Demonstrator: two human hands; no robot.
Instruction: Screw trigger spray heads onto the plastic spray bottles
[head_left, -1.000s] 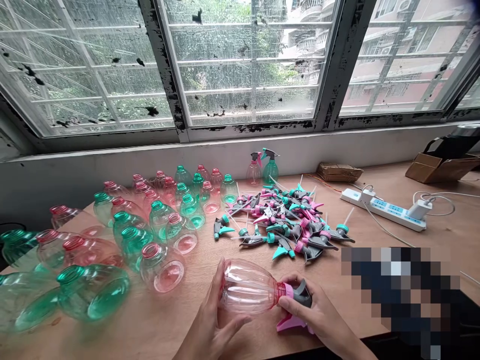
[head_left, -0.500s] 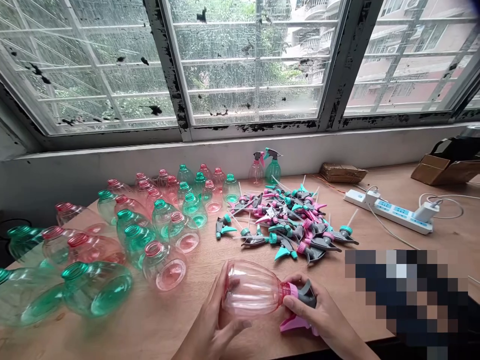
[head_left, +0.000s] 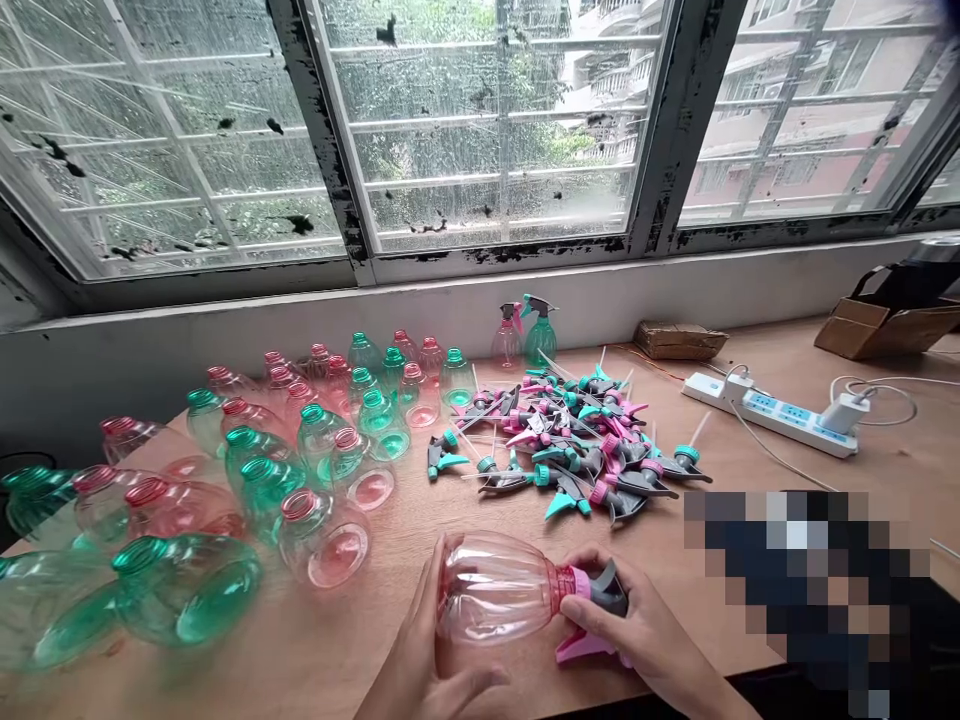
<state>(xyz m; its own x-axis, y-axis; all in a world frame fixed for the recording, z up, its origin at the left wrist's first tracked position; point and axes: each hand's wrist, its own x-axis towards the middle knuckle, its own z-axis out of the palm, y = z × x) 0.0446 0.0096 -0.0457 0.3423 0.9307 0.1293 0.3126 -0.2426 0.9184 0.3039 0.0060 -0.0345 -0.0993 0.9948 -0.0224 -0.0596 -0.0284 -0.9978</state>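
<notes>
- Pink bottle [head_left: 495, 590], see-through and ribbed, lying sideways between a person's two bare hands near the front of a wooden table [head_left: 420, 505]. Its base points left; its neck, to the right, meets a spray head [head_left: 609, 588] with a pink collar, dark grey body and pink trigger. Whether the bottle also rests on the table, I cannot tell.
- The left hand [head_left: 427, 640] is spread and loosely cupped round the base, its thumb standing away from the bottle. How firmly the fingers press, I cannot tell.
- The right hand [head_left: 637, 620] pinches the spray head around its collar, thumb in front near the neck.
- Handling, as a judgement: the bottle looks like thin plastic with no liquid visible, so probably light. The walls should be fairly stiff yet give under a hard squeeze, and the smooth curves may slip or spin. It seems unlikely to shatter.
- The best hold would be the wide body near the base and, at the other end, the collar; the trigger may flex.
- Around them: pink and green open-necked bottles [head_left: 271, 485] at left, a heap of loose spray heads [head_left: 562, 450] beyond the hands, and a white power strip [head_left: 780, 412] at right.
</notes>
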